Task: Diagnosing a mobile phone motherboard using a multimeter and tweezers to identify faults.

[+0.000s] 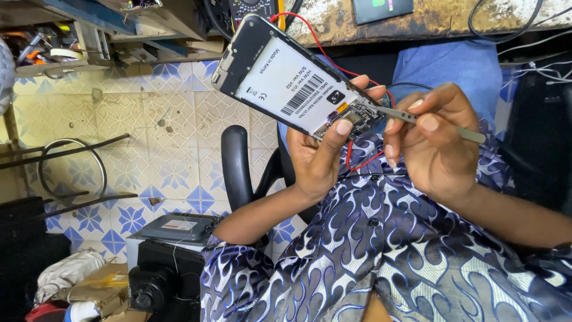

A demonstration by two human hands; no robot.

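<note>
Head view looks down past a worn, stained surface [429, 21] along the top edge, with a floor of cream and blue patterned tiles [173, 137] spread out to the left. On the surface lie a dark flat device [381, 9] and black cables [506, 24]; a red wire [316, 42] runs off its edge and down behind the phone. A cluttered shelf [77, 42] of tools sits at top left, a metal stool frame [65, 167] stands on the tiles, and a grey box [176, 229] with a black unit under it stands at the bottom, beside bundled rags and cardboard. A black chair armrest [235, 167] rises just behind the left forearm. The person's lap is covered by a dark shirt with a white flame pattern [387, 250]. The opened phone [286, 74], its back cover off and a white label showing, is held up in the air over the lap, tilted with its far end toward the shelf. The left hand [319, 155] cups its near end from below, the thumb pressed on the exposed board and the fingers wrapped behind. The right hand [432, 140] is curled closed around metal tweezers [417, 118], whose tip touches the phone's lower board; nothing blocks the spot.
</note>
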